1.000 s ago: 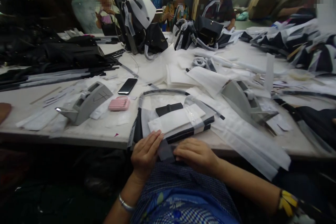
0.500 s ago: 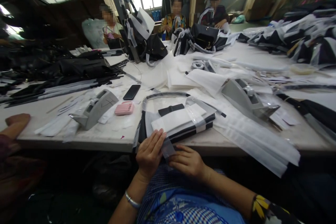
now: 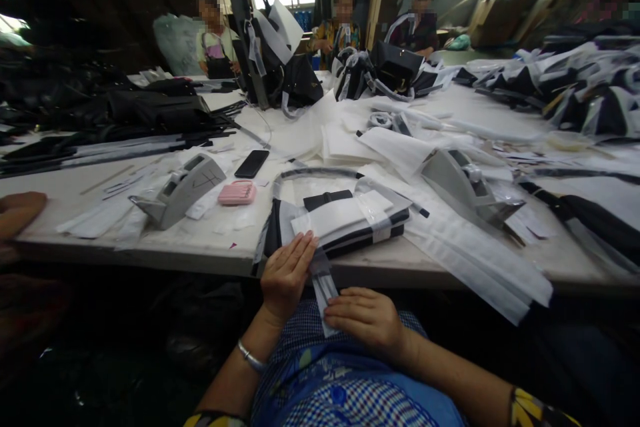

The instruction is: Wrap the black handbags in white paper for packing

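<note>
A folded black handbag [image 3: 340,245], wrapped in white paper and clear tape, lies at the table's front edge. My left hand [image 3: 287,273] rests on its near left corner, fingers stretched out flat. From under those fingertips a strip of clear tape [image 3: 323,280] hangs over the edge toward my lap. My right hand [image 3: 367,320] has its fingers together at the strip's lower part; its thumb is hidden. The bag's handle [image 3: 320,173], wrapped in a pale covering, arches behind it.
Grey tape dispensers [image 3: 187,190] [image 3: 467,187] flank the bag. Left of it lie a phone [image 3: 251,163] and a pink case [image 3: 237,192]. White sheets [image 3: 480,257] overhang the front edge at right. Black pieces and bags are heaped on both sides. Several people sit farther off.
My right hand has moved slightly down and right, away from my left. More of the tape strip now shows between and below them. My left hand stays on the bag's corner.
</note>
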The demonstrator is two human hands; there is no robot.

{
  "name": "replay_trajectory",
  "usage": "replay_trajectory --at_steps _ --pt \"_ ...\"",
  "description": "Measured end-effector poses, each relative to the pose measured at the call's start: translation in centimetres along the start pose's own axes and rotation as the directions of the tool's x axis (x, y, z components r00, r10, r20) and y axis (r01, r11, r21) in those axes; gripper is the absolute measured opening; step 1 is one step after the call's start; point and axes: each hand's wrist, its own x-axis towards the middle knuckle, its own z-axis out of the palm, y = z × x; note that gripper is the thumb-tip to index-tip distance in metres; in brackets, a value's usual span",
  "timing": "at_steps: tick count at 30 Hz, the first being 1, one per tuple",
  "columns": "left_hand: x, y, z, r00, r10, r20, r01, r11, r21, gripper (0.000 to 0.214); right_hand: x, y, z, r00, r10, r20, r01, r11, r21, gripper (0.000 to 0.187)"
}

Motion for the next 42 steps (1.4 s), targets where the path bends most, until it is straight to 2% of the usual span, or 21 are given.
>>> replay_trajectory --at_steps 4,9,11,14,19,23,30,36,42 --pt "-0.1 0.0 -0.4 0.999 -0.026 0.045 0.027 0.999 -0.027 0.061 1.0 0.8 -0.8 0.994 -0.104 0.031 0.103 0.994 0.030 0.019" --pt "-0.3 -0.1 -1.7 0.981 -0.033 0.191 0.063 0.987 -0.150 0.063 0.9 1.0 -0.3 0.995 -0.097 -0.006 0.097 0.995 0.025 0.016" --pt "-0.3 -0.2 -2.0 0.977 -0.030 0.209 0.073 0.976 -0.205 0.063 0.7 0.9 0.1 0.995 -0.093 -0.026 0.094 0.995 0.025 0.017" --pt "-0.3 0.0 -1.8 0.987 -0.048 0.150 0.081 0.972 -0.222 0.056 0.5 0.6 0.3 0.996 -0.084 -0.036 0.085 0.996 0.029 0.018" --pt "-0.2 0.0 -0.6 0.998 -0.055 0.036 0.059 0.990 -0.131 0.038 0.5 0.2 0.0 0.999 -0.041 -0.014 0.041 0.999 0.029 0.021" --pt "-0.5 -0.2 0.2 0.999 -0.035 -0.028 0.033 0.996 -0.081 0.041 0.6 0.0 -0.2 0.999 -0.045 -0.019 0.045 0.999 0.006 0.023" --pt "-1.1 -0.4 1.1 0.998 -0.013 -0.068 0.011 0.999 -0.036 0.047 0.7 -1.4 0.1 0.997 -0.042 -0.066 0.040 0.998 -0.039 0.025" --pt "-0.9 -0.2 1.0 0.996 -0.022 -0.091 0.022 1.000 0.000 0.045 3.8 -1.4 -2.1 0.998 -0.037 -0.059 0.037 0.999 -0.012 0.021" --pt "-0.9 0.2 0.9 0.989 -0.040 -0.141 0.035 0.999 -0.034 0.038 8.3 1.9 -3.5 0.994 0.096 -0.051 -0.092 0.993 0.075 0.019"
